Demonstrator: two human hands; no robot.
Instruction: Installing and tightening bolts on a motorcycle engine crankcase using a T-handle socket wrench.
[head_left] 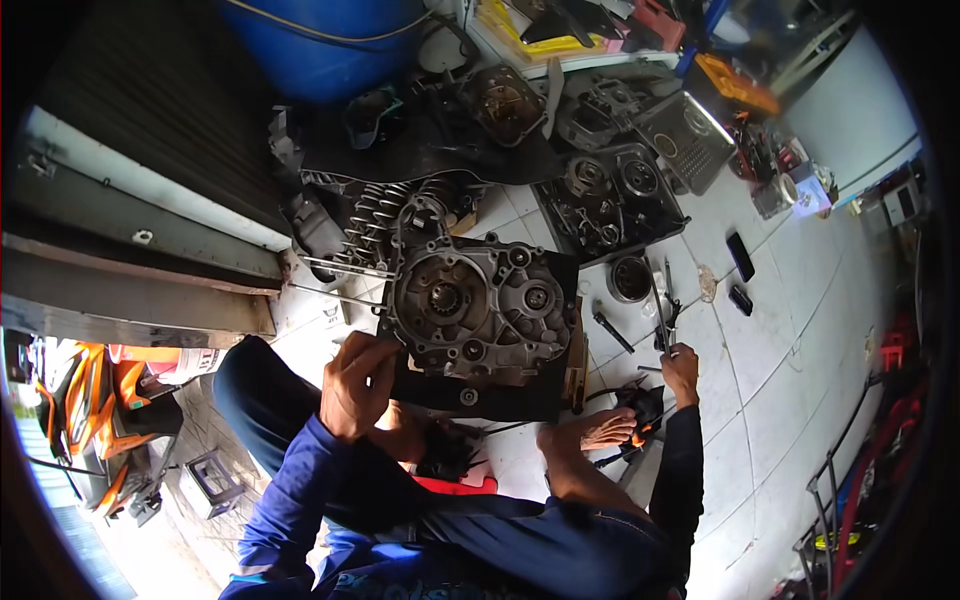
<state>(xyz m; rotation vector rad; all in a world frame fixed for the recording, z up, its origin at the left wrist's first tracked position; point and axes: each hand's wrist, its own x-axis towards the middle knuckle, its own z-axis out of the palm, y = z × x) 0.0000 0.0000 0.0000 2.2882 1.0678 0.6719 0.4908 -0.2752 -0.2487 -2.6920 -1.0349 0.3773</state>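
An engine crankcase half [490, 305] in grey metal lies on a dark board in front of me, its round bearing recess and gears facing up. Long studs [335, 265] stick out of its left side. At its lower left edge is my left hand [355, 388], fingers curled together; whatever they pinch is hidden. Off to the right, low over the tiles, my right hand [682, 374] is closed around a slim metal rod-like tool [660, 312] that points away from me. Its exact kind is unclear.
A black tray [560, 225] of engine parts stands beyond the crankcase, near coil springs [372, 220]. A round metal cylinder [629, 279], a dark bolt-like tool [613, 333] and black oblong items [740, 257] lie rightward. A blue barrel [330, 50] stands behind; an orange motorcycle [100, 420] is left.
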